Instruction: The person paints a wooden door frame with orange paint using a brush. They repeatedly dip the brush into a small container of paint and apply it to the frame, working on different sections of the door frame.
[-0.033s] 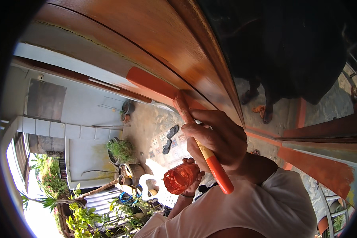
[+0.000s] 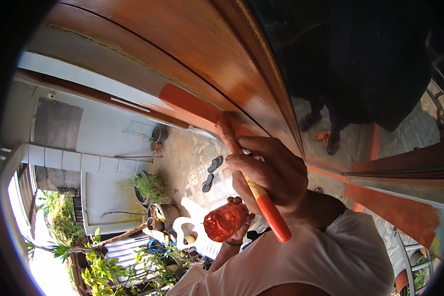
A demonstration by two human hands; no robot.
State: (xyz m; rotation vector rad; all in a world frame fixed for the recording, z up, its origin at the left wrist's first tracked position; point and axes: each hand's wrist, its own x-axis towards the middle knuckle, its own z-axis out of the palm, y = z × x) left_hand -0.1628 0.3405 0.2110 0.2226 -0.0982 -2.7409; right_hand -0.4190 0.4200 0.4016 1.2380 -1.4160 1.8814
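Note:
My right hand [image 2: 276, 175] is closed around a paintbrush [image 2: 271, 214] with a yellow and red handle. Its paint-coated head touches a strip of orange-red paint [image 2: 185, 98] along a pale band beside the brown wooden trim [image 2: 222, 54]. My left hand [image 2: 240, 227], lower down and behind the right, grips a clear cup [image 2: 217, 222] smeared with red paint inside; some of its fingers are hidden behind the cup. The bristles are caked in paint and hard to make out.
A dark glossy pane [image 2: 360, 54] reflecting legs fills the upper right, above an orange-painted ledge [image 2: 394, 204]. Below are black sandals [image 2: 213, 164] on a patterned floor, a white plastic chair [image 2: 185, 229], potted plants [image 2: 150, 187] and a pale wall [image 2: 103, 123] at left.

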